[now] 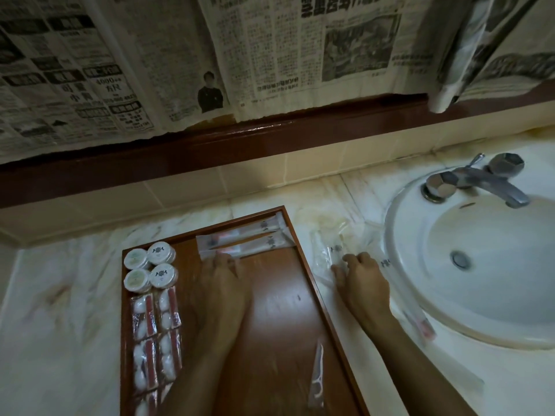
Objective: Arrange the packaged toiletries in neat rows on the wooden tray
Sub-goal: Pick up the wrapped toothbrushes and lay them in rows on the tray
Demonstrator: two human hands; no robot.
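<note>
A wooden tray (pixel 279 283) lies on the marble counter. Round white soap packets (pixel 150 268) sit in its far left corner, and packets of cotton items with red strips (pixel 156 325) run in two columns below them. Two long toothbrush packets (pixel 243 238) lie side by side at the tray's far end. My left hand (pixel 222 283) rests on the tray with its fingertips touching the nearer toothbrush packet. My right hand (pixel 360 280) is on the counter right of the tray, its fingers on clear plastic packets (pixel 336 250). A razor packet (pixel 316 373) lies near the tray's right rim.
A white sink (pixel 480 256) with a metal tap (pixel 477 181) is at the right; another long packet (pixel 420 322) lies on its rim. Tiles and a dark wooden ledge (pixel 210 148) run behind the counter, with newspaper hung above. Marble counter (pixel 60 310) extends left of the tray.
</note>
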